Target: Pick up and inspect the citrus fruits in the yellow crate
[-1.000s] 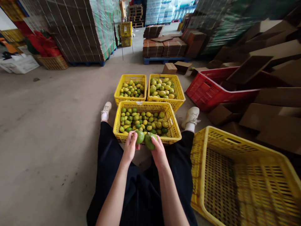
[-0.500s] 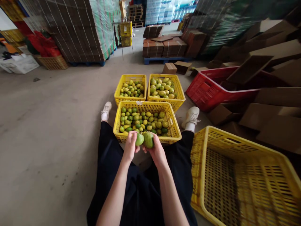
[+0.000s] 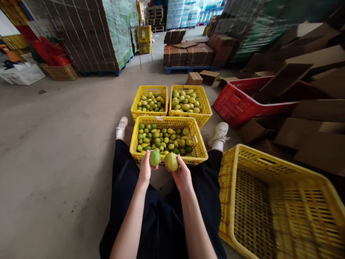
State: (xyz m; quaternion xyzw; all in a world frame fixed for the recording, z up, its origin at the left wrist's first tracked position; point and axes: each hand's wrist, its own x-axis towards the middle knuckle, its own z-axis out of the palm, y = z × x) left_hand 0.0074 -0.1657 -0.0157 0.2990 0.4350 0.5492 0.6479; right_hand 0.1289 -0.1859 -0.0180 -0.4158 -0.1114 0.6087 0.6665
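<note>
My left hand [image 3: 146,167] is closed around a smooth, round green lemon [image 3: 155,158]. In my right hand [image 3: 182,175] I hold a larger yellow-green lemon [image 3: 171,162], with my thumb along its right side. The two fruits are side by side with a small gap between them, just over the near rim of a yellow crate [image 3: 199,144]. Inside that crate lie many green and yellow lemons [image 3: 163,138]. Behind it stand two more yellow crates: the left one [image 3: 134,106] contains smaller fruit, and the right one [image 3: 208,107] has larger fruit.
A large yellow crate [image 3: 237,201] stands by my right leg. Beyond it are a red crate [image 3: 237,100] and piled cardboard boxes [image 3: 318,126]. Flattened cartons lie on a blue pallet [image 3: 178,69] ahead. Wrapped stacks [image 3: 83,36] rise behind bare floor [image 3: 59,144] at left.
Both hands have moved slightly apart, opening a gap between the fruits. The lemon in my right hand has been turned and now shows a yellower side.
</note>
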